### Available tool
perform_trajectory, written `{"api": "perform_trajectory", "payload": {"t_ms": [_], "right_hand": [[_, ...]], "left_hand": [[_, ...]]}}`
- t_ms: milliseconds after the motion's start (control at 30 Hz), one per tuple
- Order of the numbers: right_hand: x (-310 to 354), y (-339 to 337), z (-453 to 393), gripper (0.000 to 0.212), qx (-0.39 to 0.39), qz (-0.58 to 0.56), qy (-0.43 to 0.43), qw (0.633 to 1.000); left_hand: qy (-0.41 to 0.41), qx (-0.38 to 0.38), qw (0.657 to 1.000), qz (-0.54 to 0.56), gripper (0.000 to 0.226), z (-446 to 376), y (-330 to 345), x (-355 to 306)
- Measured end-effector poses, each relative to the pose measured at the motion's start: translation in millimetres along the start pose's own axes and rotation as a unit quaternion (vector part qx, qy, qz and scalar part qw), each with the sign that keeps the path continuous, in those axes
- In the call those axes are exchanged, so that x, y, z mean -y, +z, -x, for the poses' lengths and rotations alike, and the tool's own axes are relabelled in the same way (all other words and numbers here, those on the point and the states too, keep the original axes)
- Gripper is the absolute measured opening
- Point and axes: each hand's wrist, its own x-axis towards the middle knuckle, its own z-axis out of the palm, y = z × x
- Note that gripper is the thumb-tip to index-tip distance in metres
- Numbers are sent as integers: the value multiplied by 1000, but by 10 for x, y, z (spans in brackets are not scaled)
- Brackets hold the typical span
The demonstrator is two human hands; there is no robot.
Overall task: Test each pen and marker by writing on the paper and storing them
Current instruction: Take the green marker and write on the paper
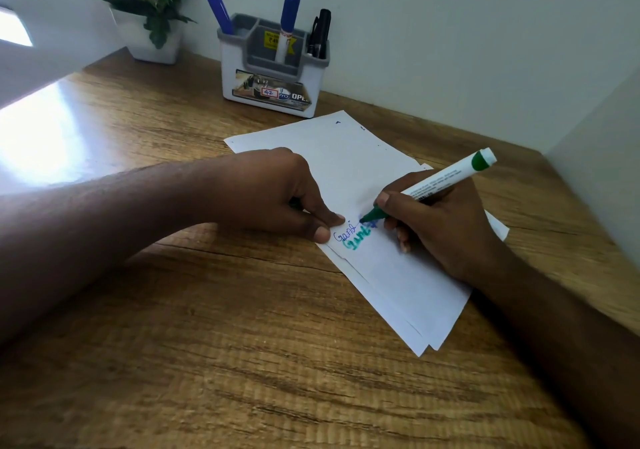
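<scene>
My right hand (440,227) grips a white marker with green ends (446,178), its green tip touching the white paper (360,168) beside blue and green handwriting. My left hand (277,196) has its fingers curled, with fingertips and thumb pressing the paper's left edge down; whether it holds the cap I cannot tell. The paper is a small stack of sheets lying slantwise on the wooden desk (207,344). At the back stands a grey-and-white pen holder (273,71) holding two blue markers (291,12) and a black pen (322,33).
A white pot with a green plant (149,16) stands at the back left against the wall. A white wall runs behind the desk and a side panel closes it on the right. Bright glare lies on the desk's left part.
</scene>
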Motion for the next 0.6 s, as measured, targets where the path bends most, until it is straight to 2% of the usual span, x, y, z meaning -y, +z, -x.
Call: {"api": "perform_trajectory", "payload": {"t_ms": [200, 333, 433, 533, 600], "right_hand": [[-22, -15, -6, 10, 9, -18, -6, 1000], [-25, -27, -27, 8, -62, -132, 11, 989], [14, -38, -41, 6, -88, -155, -34, 983], [113, -48, -20, 22, -73, -168, -105, 977], [188, -19, 12, 20, -43, -178, -130, 974]], "left_hand": [[12, -6, 1000, -9, 40, -1, 2, 28], [19, -12, 1000, 8, 40, -4, 13, 49], [23, -22, 999, 25, 40, 9, 26, 55], [33, -88, 990, 104, 41, 42, 44, 107], [38, -172, 968, 180, 50, 62, 36, 148]]}}
